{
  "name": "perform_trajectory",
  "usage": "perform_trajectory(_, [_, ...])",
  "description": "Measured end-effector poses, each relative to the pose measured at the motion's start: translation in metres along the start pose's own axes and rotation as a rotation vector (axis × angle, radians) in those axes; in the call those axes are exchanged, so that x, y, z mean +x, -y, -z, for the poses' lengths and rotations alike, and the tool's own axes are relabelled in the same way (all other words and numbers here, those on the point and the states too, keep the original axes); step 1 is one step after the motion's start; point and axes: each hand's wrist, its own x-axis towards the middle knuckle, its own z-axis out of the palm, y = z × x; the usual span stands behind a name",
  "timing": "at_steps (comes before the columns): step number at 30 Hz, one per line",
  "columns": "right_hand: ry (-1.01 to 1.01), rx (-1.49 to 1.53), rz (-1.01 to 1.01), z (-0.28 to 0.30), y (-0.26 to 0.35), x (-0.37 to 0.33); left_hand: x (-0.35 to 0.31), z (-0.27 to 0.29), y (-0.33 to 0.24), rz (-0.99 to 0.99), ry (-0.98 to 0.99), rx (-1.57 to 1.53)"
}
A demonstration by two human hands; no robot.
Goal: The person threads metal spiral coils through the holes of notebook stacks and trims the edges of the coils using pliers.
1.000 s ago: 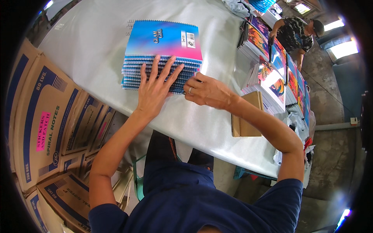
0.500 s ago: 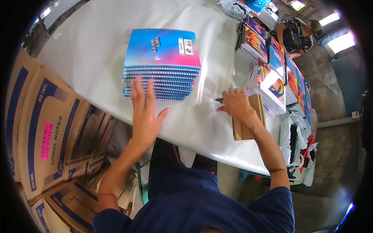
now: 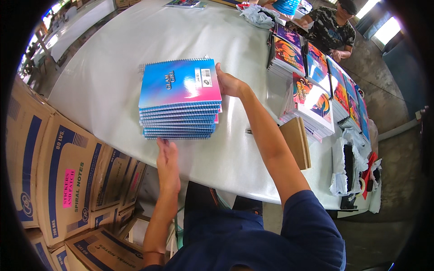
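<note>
the white table [image 3: 135, 49] fills most of the view. cardboard boxes [image 3: 58, 180] are stacked on the floor at its left edge; they look closed, so what is in them cannot be seen. rows of colourful notebooks [image 3: 316, 86] line the table's right side, near another person [image 3: 332, 27]. the stack of spiral notebooks [image 3: 180, 101], blue and pink on top, sits in the middle near the front edge. the right hand [image 3: 228, 83] presses its right side, fingers open. the left hand [image 3: 166, 158] lies open and flat at its front edge, gripping nothing.
</note>
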Motion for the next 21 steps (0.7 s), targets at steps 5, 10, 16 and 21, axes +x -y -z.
perform_trajectory(5, [-0.071, 0.168, -0.031, -0.011, -0.024, -0.052, 0.05, 0.038, -0.014, 0.089, -0.031, 0.062])
perform_trajectory(10, [-0.045, 0.499, 0.183, -0.107, -0.088, -0.129, 0.149, 0.096, -0.06, 0.234, 0.284, 0.384])
perform_trajectory(16, [0.055, 0.495, 0.285, -0.237, -0.122, -0.17, 0.227, 0.064, -0.09, 0.489, 0.642, 0.745])
perform_trajectory(21, [-0.117, -0.351, 0.508, -0.259, -0.125, -0.194, 0.23, 0.018, -0.087, 0.508, 0.953, 0.706])
